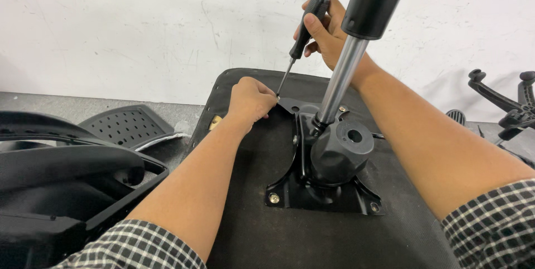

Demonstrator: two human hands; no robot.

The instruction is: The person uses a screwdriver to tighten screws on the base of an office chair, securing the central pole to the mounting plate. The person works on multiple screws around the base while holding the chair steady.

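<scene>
Place: a furniture assembly workshop, plain and bare.
Wall: scuffed white wall (139, 29) with scratches and marks, no decoration.
Floor: grey speckled floor (50, 104), where loose parts lie.
Parts about: a perforated black plastic panel (127, 125), a black chair frame (67, 174) at the left, a star-shaped wheeled chair base (504, 102) at the right.
Work piece: an upturned chair seat (251, 191) with a black metal mechanism plate (323, 191) and a gas-lift column (343, 74).
Tool: a black-handled screwdriver (301, 38).

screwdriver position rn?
Head view, top centre: the screwdriver is gripped in the right hand, tilted, its tip down by the left hand at the far corner of the black mounting plate.
</scene>
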